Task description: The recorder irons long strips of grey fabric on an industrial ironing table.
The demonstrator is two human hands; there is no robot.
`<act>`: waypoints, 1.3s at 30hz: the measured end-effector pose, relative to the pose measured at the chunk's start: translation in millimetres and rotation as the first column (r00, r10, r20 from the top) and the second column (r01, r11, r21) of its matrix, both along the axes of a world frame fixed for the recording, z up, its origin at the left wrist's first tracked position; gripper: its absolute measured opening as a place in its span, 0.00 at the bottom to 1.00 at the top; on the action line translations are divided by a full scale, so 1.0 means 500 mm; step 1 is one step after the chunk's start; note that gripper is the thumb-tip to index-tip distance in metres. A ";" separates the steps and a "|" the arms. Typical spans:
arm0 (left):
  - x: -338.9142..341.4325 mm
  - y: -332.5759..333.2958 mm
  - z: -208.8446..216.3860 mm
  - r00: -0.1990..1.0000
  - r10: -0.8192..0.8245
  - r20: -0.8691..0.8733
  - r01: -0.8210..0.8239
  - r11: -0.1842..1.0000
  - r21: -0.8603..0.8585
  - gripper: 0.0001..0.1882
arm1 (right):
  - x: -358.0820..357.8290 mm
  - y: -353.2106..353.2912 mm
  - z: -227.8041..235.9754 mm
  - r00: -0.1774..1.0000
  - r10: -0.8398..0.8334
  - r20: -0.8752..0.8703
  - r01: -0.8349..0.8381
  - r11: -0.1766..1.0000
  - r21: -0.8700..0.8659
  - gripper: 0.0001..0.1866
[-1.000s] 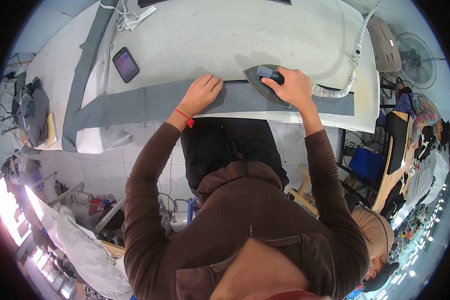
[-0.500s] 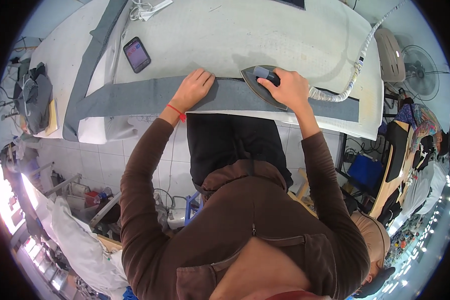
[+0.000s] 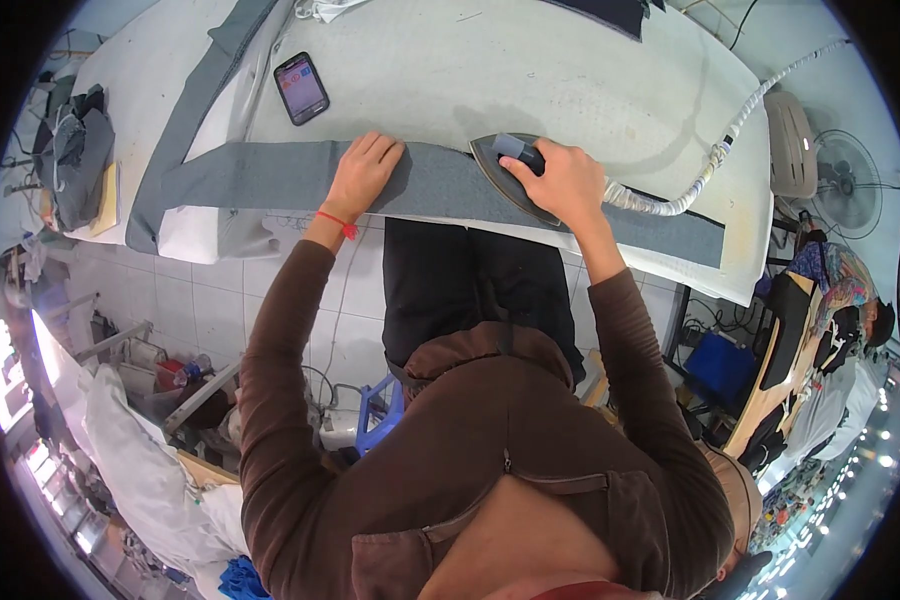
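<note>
A long strip of grey fabric (image 3: 270, 175) runs across the front of a white padded ironing table (image 3: 410, 80), and a narrower length bends away at its left end. My left hand (image 3: 367, 172) is on this strip, fingers curled over its far edge and pinching the cloth. In my right hand (image 3: 567, 182) is the dark handle of a clothes iron (image 3: 498, 172). Its soleplate rests on the strip, tip pointing away and to the left. From the iron's rear, a white-wrapped hose (image 3: 660, 207) curves off to the right.
A phone (image 3: 301, 88) lies beyond the strip. Dark fabric (image 3: 610, 12) sits at the table's far edge. Grey garments (image 3: 75, 165) are heaped at the left. A fan (image 3: 842, 185) stands at the right, and a blue stool (image 3: 378, 415) is below the table.
The view has turned a little. My left hand has shifted left along the strip, and the iron in my right hand has slid left over the cloth as well.
</note>
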State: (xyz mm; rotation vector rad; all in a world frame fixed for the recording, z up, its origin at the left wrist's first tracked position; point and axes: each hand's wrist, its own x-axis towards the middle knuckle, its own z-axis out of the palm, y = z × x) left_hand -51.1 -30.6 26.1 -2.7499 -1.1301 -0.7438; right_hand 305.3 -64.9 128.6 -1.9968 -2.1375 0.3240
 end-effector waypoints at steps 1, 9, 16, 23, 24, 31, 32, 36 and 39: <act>-0.003 -0.002 -0.005 0.997 0.054 0.055 -0.054 0.998 -0.016 0.16 | -0.002 0.007 0.003 1.000 0.015 0.001 -0.015 1.000 -0.023 0.36; -0.001 0.007 -0.031 0.970 0.137 0.200 -0.126 0.990 -0.068 0.17 | 0.174 0.199 -0.018 0.992 -0.019 -0.123 0.045 0.976 0.214 0.33; -0.017 -0.005 -0.015 0.976 0.176 0.130 -0.171 0.984 -0.046 0.16 | 0.665 0.042 -0.086 0.756 -0.540 -0.370 0.654 0.600 0.460 0.17; 0.084 -0.010 0.012 0.955 0.263 0.138 -0.235 0.954 -0.188 0.20 | 0.976 -0.293 -0.293 0.529 -0.842 0.108 0.818 0.540 0.197 0.36; 0.109 -0.012 0.021 0.959 0.251 0.134 -0.218 0.950 -0.224 0.22 | 0.948 -0.299 -0.297 0.546 -0.827 0.135 0.811 0.562 0.160 0.37; 0.241 -0.002 0.005 0.956 0.263 0.128 -0.201 0.910 -0.363 0.13 | 1.008 -0.281 -0.243 0.525 -0.818 -0.237 0.821 0.560 -0.113 0.26; 0.246 -0.002 0.000 0.950 0.281 0.138 -0.211 0.900 -0.381 0.12 | 1.025 -0.281 -0.235 0.521 -0.807 -0.277 0.802 0.574 -0.165 0.25; 0.313 -0.029 0.001 0.935 0.308 0.178 -0.228 0.903 -0.364 0.12 | 1.061 -0.288 -0.229 0.531 -0.796 -0.290 0.820 0.569 -0.059 0.24; 0.379 -0.047 -0.007 0.927 0.329 0.178 -0.253 0.902 -0.349 0.12 | 1.076 -0.279 -0.231 0.536 -0.829 -0.158 0.841 0.540 0.025 0.24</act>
